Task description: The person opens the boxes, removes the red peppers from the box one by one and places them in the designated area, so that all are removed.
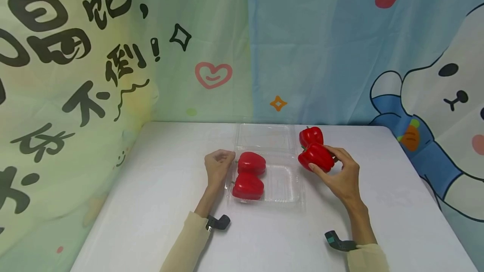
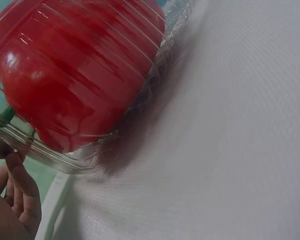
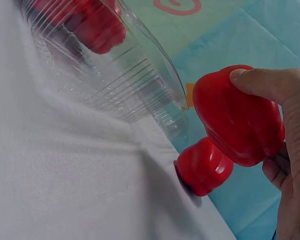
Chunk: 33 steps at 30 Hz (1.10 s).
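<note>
Red pepper [image 1: 316,158], the item in hand, is held off the white table [image 1: 151,192] at 3 o'clock of a clear plastic box [image 1: 283,184]. The table bears all items noted. On it lies the box, its lid [image 1: 266,137] folded back toward 12 o'clock. Right hand [image 1: 343,175]: clamped on the pepper, thumb on one side, fingers on the other. Left hand [image 1: 217,167]: thumb and fingertips together, pinching the box rim at about 10 o'clock. Inside, an upper pepper [image 1: 251,163] and a lower pepper [image 1: 248,186] lie touching along the 9 o'clock side; the 3 o'clock side is bare. A loose pepper [image 1: 311,136] rests on the table, at 12 o'clock from the held one.

Finding, by judgement: the step in hand appears to be loading — two inside, two outside. The next move probably calls for carrying the held pepper toward 9 o'clock, clearing the rim, and lowering it into the bare side — box kept steady.
</note>
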Motion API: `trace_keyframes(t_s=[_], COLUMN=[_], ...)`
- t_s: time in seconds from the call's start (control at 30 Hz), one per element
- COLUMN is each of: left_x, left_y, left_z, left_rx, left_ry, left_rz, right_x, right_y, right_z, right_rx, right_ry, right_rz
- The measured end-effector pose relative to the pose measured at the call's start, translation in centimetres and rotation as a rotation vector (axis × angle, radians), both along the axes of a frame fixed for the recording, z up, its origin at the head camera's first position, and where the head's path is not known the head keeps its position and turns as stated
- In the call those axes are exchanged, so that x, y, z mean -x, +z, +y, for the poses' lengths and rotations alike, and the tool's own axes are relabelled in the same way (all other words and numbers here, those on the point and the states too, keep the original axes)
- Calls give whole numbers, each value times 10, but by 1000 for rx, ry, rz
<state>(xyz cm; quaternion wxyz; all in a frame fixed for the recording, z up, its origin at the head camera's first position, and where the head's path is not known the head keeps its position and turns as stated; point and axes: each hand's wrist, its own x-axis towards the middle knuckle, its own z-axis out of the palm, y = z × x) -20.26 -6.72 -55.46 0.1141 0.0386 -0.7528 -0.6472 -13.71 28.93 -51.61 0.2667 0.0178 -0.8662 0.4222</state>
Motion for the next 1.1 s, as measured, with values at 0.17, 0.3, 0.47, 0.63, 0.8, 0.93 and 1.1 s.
trace_keyframes(t_s=[0.17,0.3,0.47,0.63,0.8,0.93,1.1], left_x=[0,0,0,0,0,0,0], left_y=[0,-1,0,0,0,0,0], left_z=[0,0,-1,0,0,0,0], left_rx=[6,4,7,15,21,23,19], left_ry=[1,-2,-4,3,7,4,2], left_rz=[-5,-6,-3,-6,-11,-7,-1], right_x=[-1,-2,-1,-1,-1,-2,-3], right_y=[-1,-2,-2,-3,-4,-3,-3], right_z=[2,3,4,5,7,9,13], right_rx=[9,11,6,13,5,-4,0], right_ry=[-9,-20,-24,-21,-31,-37,-45], right_rz=[2,4,6,11,10,14,11])
